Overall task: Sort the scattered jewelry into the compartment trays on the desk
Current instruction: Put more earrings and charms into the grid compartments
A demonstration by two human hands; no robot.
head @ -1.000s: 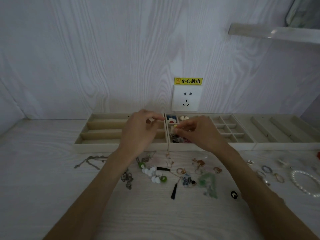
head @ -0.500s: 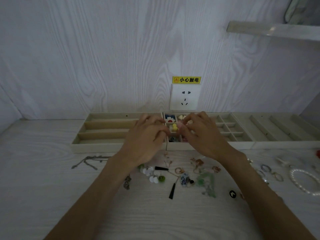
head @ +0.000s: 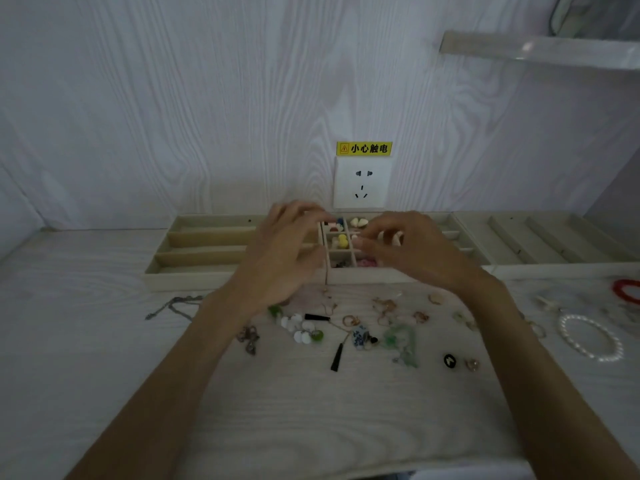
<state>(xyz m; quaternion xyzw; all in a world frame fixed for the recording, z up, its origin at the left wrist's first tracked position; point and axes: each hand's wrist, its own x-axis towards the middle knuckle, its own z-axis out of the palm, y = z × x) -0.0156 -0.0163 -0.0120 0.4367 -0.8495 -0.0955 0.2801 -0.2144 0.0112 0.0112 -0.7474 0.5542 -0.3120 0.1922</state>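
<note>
Both hands hover over the middle tray [head: 446,225]; left hand [head: 280,258] curled, grip unclear; right hand [head: 412,251] pinches something small; jewelry [head: 360,336] litters the near counter [head: 311,417].

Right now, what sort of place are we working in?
Probably a home desk or small workstation against a wall, not a shop counter: a pale wood-grain desk, a wall socket with a yellow warning sticker just above the trays, and a shelf upper right.
</note>
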